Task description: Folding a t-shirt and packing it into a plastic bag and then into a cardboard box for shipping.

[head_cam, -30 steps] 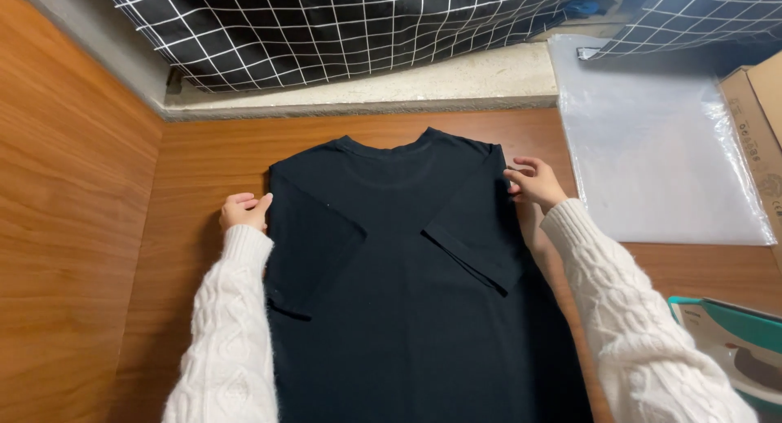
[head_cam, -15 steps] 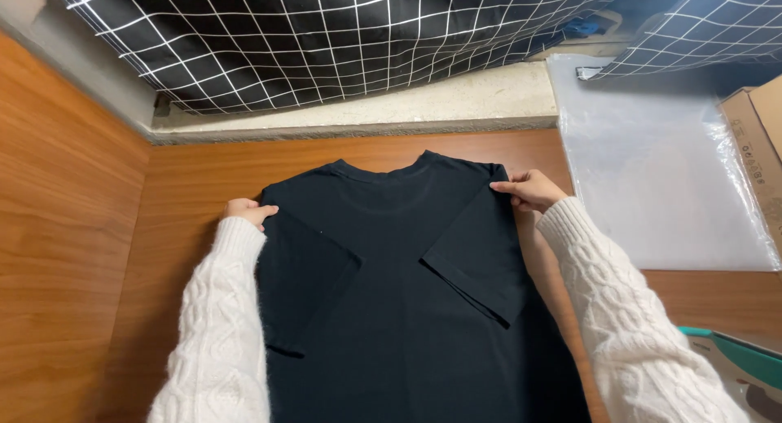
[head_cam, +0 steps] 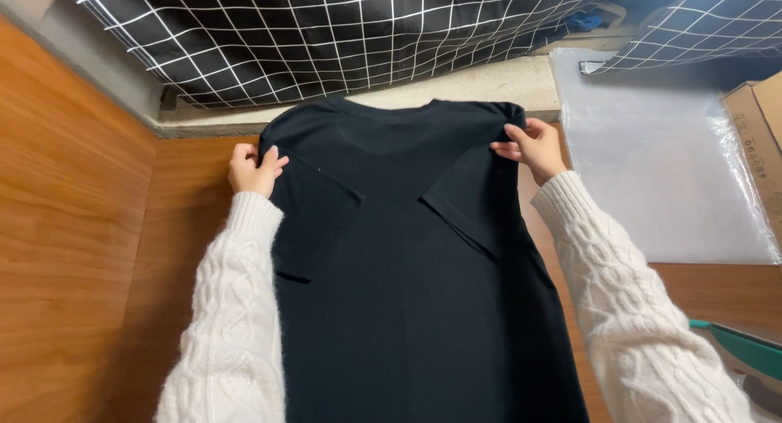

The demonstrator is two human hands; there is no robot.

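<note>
Two hands, left hand (head_cam: 254, 169), right hand (head_cam: 531, 146), pinching black T-shirt (head_cam: 399, 260) shoulders

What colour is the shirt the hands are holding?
The T-shirt is plain black, seen clearly in the head view.

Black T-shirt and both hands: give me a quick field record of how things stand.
garment: black T-shirt, both sleeves folded inward over the body
left hand: pinching the shirt's left shoulder edge
right hand: pinching the right shoulder edge
collar end: reaches the pale ledge
surface: wooden table
right of shirt: clear plastic bag, cardboard box
behind: black grid-pattern cloth
</note>
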